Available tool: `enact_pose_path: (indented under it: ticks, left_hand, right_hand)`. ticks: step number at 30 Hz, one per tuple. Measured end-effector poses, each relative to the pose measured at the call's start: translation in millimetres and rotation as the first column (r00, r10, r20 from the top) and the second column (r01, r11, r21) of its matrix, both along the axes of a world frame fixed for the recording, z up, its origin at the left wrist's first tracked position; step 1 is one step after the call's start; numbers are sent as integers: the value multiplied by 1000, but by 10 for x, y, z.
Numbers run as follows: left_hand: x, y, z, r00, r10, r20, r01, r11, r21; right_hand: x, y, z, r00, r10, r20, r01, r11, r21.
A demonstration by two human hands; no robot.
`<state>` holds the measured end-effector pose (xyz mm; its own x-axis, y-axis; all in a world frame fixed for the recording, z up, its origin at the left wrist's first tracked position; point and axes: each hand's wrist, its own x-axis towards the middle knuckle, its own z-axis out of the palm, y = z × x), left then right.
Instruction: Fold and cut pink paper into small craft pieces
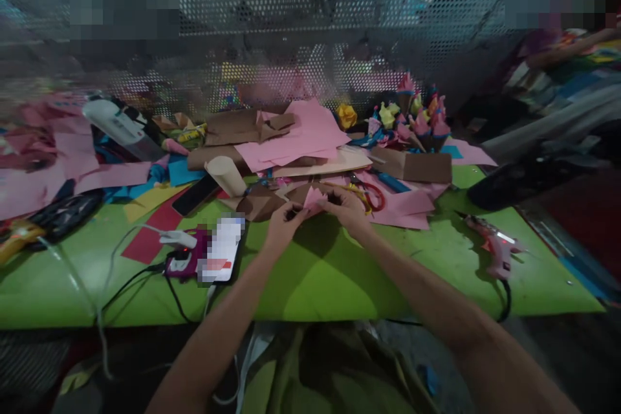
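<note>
Between both hands, above the green table (310, 291), is a small piece of pink paper (314, 198) with pointed folds. My left hand (287, 218) pinches its left side, and my right hand (347, 208) grips the right side. Part of the paper is hidden by the fingers. Brown paper (259, 203) lies just beyond the left hand. Behind the right hand are scissors with red handles (374, 197) and more pink paper sheets (405, 210).
A pink glue gun (499, 247) lies at the right, its cord over the front edge. At the left are a lit phone (223, 252), a purple power strip (182, 262) and loose cables. Paper flowers (427, 123) stand at the back right, near a dark bottle (495, 186).
</note>
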<state>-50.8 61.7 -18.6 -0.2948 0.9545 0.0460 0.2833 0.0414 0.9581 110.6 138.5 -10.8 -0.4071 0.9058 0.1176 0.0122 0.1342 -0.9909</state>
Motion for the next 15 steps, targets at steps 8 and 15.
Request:
enact_pose_path:
  ticks: [8, 15]
  left_hand:
    - [-11, 15, -5, 999, -34, -25, 34, 999, 12]
    - [-24, 28, 60, 993, -19, 116, 21, 1000, -16]
  right_hand:
    - [-19, 25, -77, 999, 48, -19, -48, 999, -16]
    - [4, 41, -15, 996, 83, 17, -84, 995, 56]
